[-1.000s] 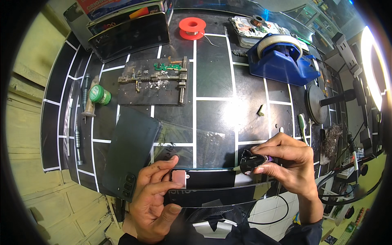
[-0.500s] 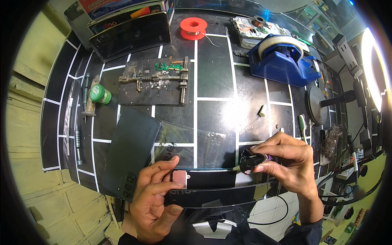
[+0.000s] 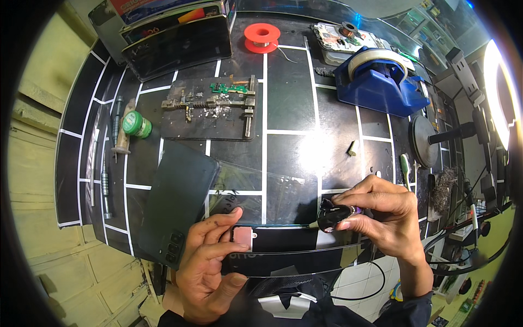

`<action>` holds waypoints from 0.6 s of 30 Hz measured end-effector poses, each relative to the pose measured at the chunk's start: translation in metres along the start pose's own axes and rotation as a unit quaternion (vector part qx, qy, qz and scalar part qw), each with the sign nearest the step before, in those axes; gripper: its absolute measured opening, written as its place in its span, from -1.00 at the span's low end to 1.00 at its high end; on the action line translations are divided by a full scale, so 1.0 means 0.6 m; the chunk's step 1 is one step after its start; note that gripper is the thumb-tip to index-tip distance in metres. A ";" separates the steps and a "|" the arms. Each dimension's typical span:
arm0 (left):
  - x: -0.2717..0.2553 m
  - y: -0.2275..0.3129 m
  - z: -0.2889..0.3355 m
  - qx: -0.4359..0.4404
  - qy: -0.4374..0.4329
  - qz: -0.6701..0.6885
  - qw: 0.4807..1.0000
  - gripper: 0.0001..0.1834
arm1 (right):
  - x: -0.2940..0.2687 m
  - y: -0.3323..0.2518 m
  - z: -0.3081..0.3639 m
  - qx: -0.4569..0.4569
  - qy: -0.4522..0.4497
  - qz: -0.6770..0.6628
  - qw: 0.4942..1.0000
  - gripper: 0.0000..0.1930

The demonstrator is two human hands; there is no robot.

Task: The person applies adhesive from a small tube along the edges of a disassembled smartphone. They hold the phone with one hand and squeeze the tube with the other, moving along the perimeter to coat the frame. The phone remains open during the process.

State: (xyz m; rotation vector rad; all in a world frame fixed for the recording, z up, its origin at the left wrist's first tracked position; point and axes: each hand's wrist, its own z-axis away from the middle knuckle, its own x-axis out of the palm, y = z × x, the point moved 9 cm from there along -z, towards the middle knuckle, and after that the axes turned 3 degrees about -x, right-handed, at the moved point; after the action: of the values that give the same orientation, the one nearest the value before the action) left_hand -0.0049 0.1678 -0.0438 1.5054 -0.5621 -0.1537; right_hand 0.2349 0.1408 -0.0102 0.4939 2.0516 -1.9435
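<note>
My left hand (image 3: 206, 264) holds the left end of a dark, opened phone body (image 3: 286, 238), its fingers around the edge beside a pink square part (image 3: 242, 236). The phone is tilted, its long upper edge running left to right. Between thumb and fingers of my right hand (image 3: 389, 218) is a crumpled black glue tube (image 3: 333, 219). Its pale nozzle points left and meets the phone's upper edge, or lies very close to it. Left of my left hand lies a dark phone back cover (image 3: 177, 191) with camera holes, partly over a clear plastic bag (image 3: 261, 177).
Farther off are a metal board holder (image 3: 212, 128) with a green circuit board, a red wire spool (image 3: 262, 38) and a blue tape dispenser (image 3: 376, 92). A green-lidded jar (image 3: 136, 125) and screwdrivers (image 3: 105, 191) lie left. A small cap (image 3: 353, 147) and toothbrush (image 3: 405, 163) lie right.
The whole view has shifted slightly. The tube's nozzle has slid a little left along the phone's edge. Both hands keep their grips.
</note>
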 end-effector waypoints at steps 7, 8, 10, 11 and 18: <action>-0.001 0.000 0.001 -0.002 0.001 0.002 1.000 -0.60 | 0.003 -0.001 -0.005 0.014 0.006 -0.008 1.000 -0.68; -0.002 -0.001 0.001 -0.002 0.003 0.004 1.000 -0.60 | 0.003 -0.001 -0.006 0.015 0.006 -0.006 1.000 -0.68; -0.003 -0.002 0.001 -0.003 0.001 -0.001 1.000 -0.60 | 0.006 -0.002 -0.007 0.016 0.004 -0.003 1.000 -0.69; -0.002 -0.001 0.001 -0.003 0.000 -0.005 1.000 -0.60 | 0.006 -0.001 -0.007 0.016 0.003 -0.003 1.000 -0.69; -0.002 0.001 0.000 -0.003 -0.002 -0.007 1.000 -0.59 | 0.011 -0.003 -0.013 0.019 0.003 -0.020 1.000 -0.70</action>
State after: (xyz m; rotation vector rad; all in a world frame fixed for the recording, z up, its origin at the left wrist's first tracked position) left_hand -0.0062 0.1683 -0.0436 1.5035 -0.5530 -0.1698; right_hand 0.2282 0.1490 -0.0107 0.4707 2.0482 -2.0097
